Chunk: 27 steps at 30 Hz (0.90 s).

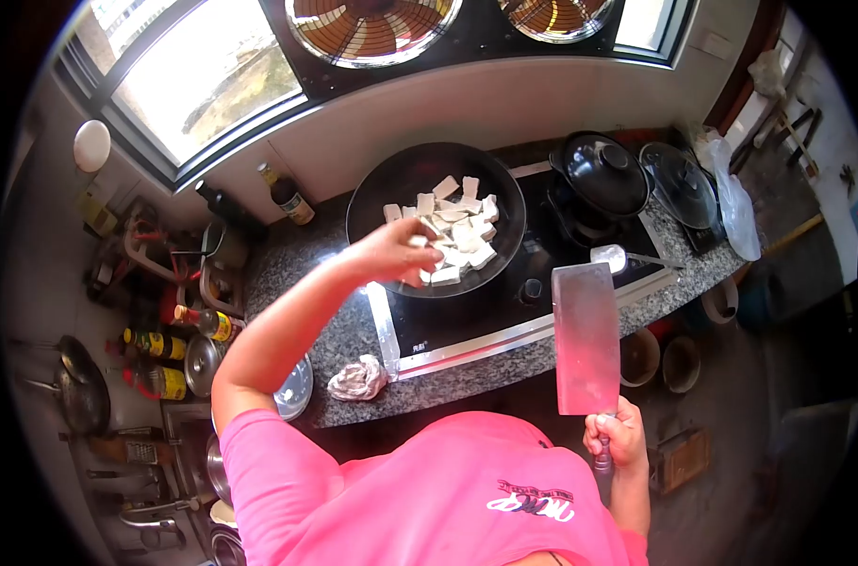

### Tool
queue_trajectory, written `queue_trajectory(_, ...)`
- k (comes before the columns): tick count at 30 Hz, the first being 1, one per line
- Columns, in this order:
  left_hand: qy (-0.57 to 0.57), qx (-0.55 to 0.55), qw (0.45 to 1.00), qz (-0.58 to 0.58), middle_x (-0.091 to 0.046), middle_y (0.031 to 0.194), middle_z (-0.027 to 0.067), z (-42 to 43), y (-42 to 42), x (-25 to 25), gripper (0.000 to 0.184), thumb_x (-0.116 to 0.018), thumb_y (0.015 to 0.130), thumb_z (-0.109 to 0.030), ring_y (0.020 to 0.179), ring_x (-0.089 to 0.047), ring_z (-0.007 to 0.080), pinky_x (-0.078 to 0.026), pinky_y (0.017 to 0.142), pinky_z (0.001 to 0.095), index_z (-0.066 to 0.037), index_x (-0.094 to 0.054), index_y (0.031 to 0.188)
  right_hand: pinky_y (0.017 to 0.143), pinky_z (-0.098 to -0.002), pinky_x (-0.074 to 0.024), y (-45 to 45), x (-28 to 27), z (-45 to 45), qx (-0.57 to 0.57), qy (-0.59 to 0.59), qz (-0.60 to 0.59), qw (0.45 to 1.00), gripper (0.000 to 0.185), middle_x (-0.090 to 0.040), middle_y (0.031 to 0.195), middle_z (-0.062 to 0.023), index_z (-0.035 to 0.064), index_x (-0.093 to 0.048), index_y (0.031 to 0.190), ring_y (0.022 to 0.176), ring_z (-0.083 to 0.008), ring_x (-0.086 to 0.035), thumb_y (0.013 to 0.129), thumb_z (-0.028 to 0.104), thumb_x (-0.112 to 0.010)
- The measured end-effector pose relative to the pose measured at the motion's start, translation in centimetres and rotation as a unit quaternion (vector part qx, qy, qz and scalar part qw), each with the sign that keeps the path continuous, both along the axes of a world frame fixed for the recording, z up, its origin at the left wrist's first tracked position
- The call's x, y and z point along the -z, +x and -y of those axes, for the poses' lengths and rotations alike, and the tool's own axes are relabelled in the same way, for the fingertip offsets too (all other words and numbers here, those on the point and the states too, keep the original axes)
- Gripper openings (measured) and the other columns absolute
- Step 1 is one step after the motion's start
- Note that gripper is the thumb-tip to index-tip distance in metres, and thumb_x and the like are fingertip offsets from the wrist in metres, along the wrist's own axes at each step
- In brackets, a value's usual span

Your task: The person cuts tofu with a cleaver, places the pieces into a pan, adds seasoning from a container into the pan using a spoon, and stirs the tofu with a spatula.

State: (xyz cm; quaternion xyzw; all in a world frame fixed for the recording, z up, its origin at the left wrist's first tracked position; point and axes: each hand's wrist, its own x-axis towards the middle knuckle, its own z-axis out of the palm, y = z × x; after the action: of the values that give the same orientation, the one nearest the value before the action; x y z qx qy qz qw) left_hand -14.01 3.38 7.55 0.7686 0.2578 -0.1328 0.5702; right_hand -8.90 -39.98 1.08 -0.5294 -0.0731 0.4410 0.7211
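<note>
My left hand (398,253) reaches over the black wok (363,203), its fingers curled at the near left side of a heap of white tofu pieces (465,231). A white tofu piece (418,242) shows between those fingers; the fingertips are partly hidden. My right hand (619,431) is wrapped round the handle of a cleaver (587,340). The broad blade points up and away from me, in front of the counter edge and apart from the wok. Pink from my shirt reflects in the lower part of the blade.
Right of the wok on the black hob (448,330) stands a lidded black pot (606,174). Beside it are a glass lid (679,184), a ladle (610,258) and a plastic bag (734,203). A crumpled cloth (358,378) lies at the counter's front; bottles (286,195) stand behind.
</note>
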Motion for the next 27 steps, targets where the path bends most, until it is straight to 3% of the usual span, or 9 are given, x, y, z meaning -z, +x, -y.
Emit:
queue_trajectory(2, -0.25, -0.056, 0.966, 0.044, -0.061, 0.108, 0.016, 3.0, -1.5, 2.4, 0.049, -0.064, 0.088, -0.015, 0.098, -0.062, 0.0238, -0.054, 0.079, 0.0344, 0.001, -0.039, 0.126, 0.043, -0.0252, -0.0419, -0.4, -0.7, -1.2, -0.006, 0.0, 0.023, 1.0, 0.016, -0.054, 0.067, -0.0084, -0.0019, -0.053, 0.098, 0.046, -0.012, -0.049, 0.083, 0.003, -0.051)
queue_trajectory(4, -0.431, -0.038, 0.898, 0.082, -0.052, 0.124, 0.0193, 6.3, -3.0, 4.7, 0.052, -0.061, 0.088, -0.007, 0.111, -0.057, 0.0277, -0.049, 0.092, 0.0387, 0.002, -0.034, 0.132, 0.044, -0.0246, -0.0412, -0.6, -0.9, -2.1, -0.015, 0.008, 0.044, 0.999, 0.016, -0.054, 0.067, -0.008, -0.0024, -0.053, 0.098, 0.047, -0.0117, -0.049, 0.084, 0.004, -0.052)
queue_trajectory(6, -0.483, -0.032, 0.872, 0.076, -0.048, 0.127, 0.0202, 8.8, -3.6, 5.8, 0.059, -0.059, 0.087, -0.002, 0.118, -0.052, 0.0297, -0.043, 0.101, 0.0416, 0.001, -0.029, 0.137, 0.045, -0.0236, -0.0411, -0.8, -1.4, -2.9, -0.026, 0.0, 0.062, 0.998, 0.014, -0.053, 0.067, -0.006, -0.0021, -0.053, 0.098, 0.048, -0.0099, -0.049, 0.086, 0.004, -0.052)
queue_trajectory(10, -0.476, -0.121, 0.862, 0.128, -0.048, 0.127, 0.0199, 11.8, -3.4, 9.0, 0.063, -0.058, 0.088, -0.003, 0.117, -0.053, 0.031, -0.044, 0.1, 0.0432, 0.0, -0.024, 0.141, 0.048, -0.0214, -0.0407, -1.1, -2.0, -4.2, -0.052, -0.027, 0.173, 0.983, 0.02, -0.054, 0.069, -0.0018, -0.0021, -0.056, 0.107, 0.05, -0.0057, -0.048, 0.09, 0.005, -0.051)
queue_trajectory(11, -0.479, -0.159, 0.856, 0.118, -0.049, 0.125, 0.0189, 12.4, -3.5, 9.9, 0.057, -0.057, 0.09, -0.005, 0.115, -0.055, 0.0301, -0.045, 0.099, 0.0433, 0.0, -0.027, 0.139, 0.049, -0.0209, -0.0408, -1.2, -2.1, -4.5, -0.057, -0.039, 0.2, 0.977, 0.023, -0.055, 0.069, -0.0011, -0.002, -0.056, 0.111, 0.05, -0.0048, -0.048, 0.09, 0.005, -0.051)
queue_trajectory(14, -0.511, -0.244, 0.821, 0.068, -0.05, 0.127, 0.0178, 14.3, -3.5, 9.9, 0.063, -0.054, 0.092, -0.004, 0.109, -0.057, 0.0264, -0.049, 0.092, 0.0417, -0.001, -0.02, 0.145, 0.052, -0.0222, -0.0428, -1.6, -2.0, -5.2, -0.072, -0.073, 0.284, 0.953, 0.033, -0.056, 0.071, -0.0018, -0.0017, -0.053, 0.122, 0.054, -0.0051, -0.05, 0.089, 0.003, -0.051)
queue_trajectory(18, -0.486, -0.252, 0.821, 0.161, -0.056, 0.119, 0.0117, 16.4, -2.9, 11.9, 0.038, -0.056, 0.093, -0.01, 0.105, -0.059, 0.0253, -0.048, 0.095, 0.0395, -0.002, -0.045, 0.128, 0.057, -0.0271, -0.0471, -2.2, -1.9, -5.8, -0.074, -0.115, 0.415, 0.9, 0.043, -0.06, 0.077, -0.0089, -0.0016, -0.05, 0.129, 0.061, -0.0118, -0.056, 0.086, -0.001, -0.052)
queue_trajectory(22, -0.47, -0.206, 0.832, 0.209, -0.047, 0.132, 0.0134, 17.6, -2.4, 9.6, 0.05, -0.05, 0.095, -0.009, 0.116, -0.052, 0.0238, -0.044, 0.097, 0.0368, -0.002, -0.03, 0.14, 0.059, -0.0311, -0.049, -2.5, -2.0, -5.8, -0.064, -0.119, 0.51, 0.849, 0.044, -0.06, 0.081, -0.0147, -0.0015, -0.051, 0.127, 0.062, -0.0216, -0.059, 0.083, -0.002, -0.053)
queue_trajectory(27, -0.435, -0.182, 0.853, 0.224, -0.037, 0.142, 0.0159, 18.7, -2.1, 11.0, 0.055, -0.045, 0.096, -0.007, 0.125, -0.045, 0.0237, -0.043, 0.098, 0.0354, -0.003, -0.019, 0.145, 0.058, -0.0352, -0.0498, -2.4, -1.7, -5.0, -0.073, -0.15, 0.549, 0.819, 0.045, -0.058, 0.078, -0.0169, -0.0012, -0.052, 0.125, 0.063, -0.0295, -0.061, 0.08, -0.003, -0.054)
